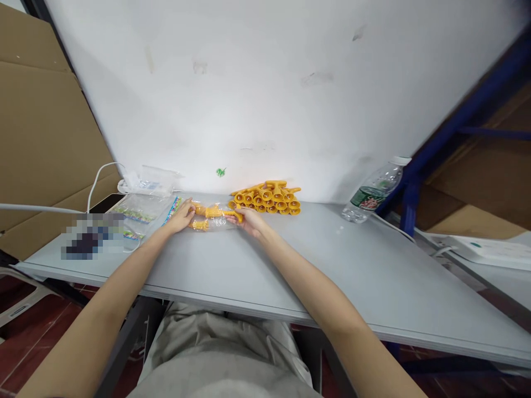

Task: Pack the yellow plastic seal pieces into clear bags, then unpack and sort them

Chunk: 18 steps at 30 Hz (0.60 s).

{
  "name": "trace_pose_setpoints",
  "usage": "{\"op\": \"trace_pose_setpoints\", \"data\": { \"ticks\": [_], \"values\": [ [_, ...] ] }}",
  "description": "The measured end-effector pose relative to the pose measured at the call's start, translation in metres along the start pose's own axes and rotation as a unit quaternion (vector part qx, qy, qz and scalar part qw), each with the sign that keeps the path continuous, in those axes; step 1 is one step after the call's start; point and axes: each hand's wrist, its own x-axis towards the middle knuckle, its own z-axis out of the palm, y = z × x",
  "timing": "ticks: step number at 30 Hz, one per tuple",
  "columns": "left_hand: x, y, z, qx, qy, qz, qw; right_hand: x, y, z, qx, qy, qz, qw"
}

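A clear plastic bag (215,223) with a colourful printed end lies on the grey table, with yellow plastic pieces (200,225) inside it. My left hand (181,216) grips the bag near its printed end, fingers closed over film and the yellow part under it. At the bag's other end, my right hand (251,221) is closed round the end of a long yellow plastic piece (219,212) that lies along the bag. Just behind my right hand, several yellow pieces with round cup-like open ends are stacked in a pile (274,199) against the white wall.
Flat clear bags (143,207) with printed strips lie on the left, near a dark phone (107,203) and a white cable (41,208). A bottle (373,193) with a green label leans against the wall at right. A white power strip (489,251) sits beyond the table's right side.
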Motion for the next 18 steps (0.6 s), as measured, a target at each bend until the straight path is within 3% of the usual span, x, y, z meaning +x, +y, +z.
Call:
{"op": "trace_pose_setpoints", "data": {
  "ticks": [6,10,12,15,18],
  "values": [
    [0.002,0.012,0.001,-0.002,-0.012,-0.024,1.0,0.013,0.008,0.01,-0.061,-0.028,0.045,0.997],
    [-0.001,0.017,0.0,-0.009,-0.011,-0.057,0.998,0.02,0.012,0.015,-0.178,-0.036,0.036,0.983],
    [-0.002,0.018,-0.001,-0.015,-0.016,-0.04,0.999,0.023,0.008,0.016,-0.28,-0.017,0.018,0.96],
    [-0.001,0.017,-0.001,-0.029,-0.019,-0.014,0.999,0.024,-0.002,0.018,-0.445,0.008,-0.006,0.895],
    [0.0,0.016,-0.003,-0.061,-0.012,-0.031,0.998,0.024,-0.01,0.02,-0.504,-0.029,0.024,0.863]
  ]
}}
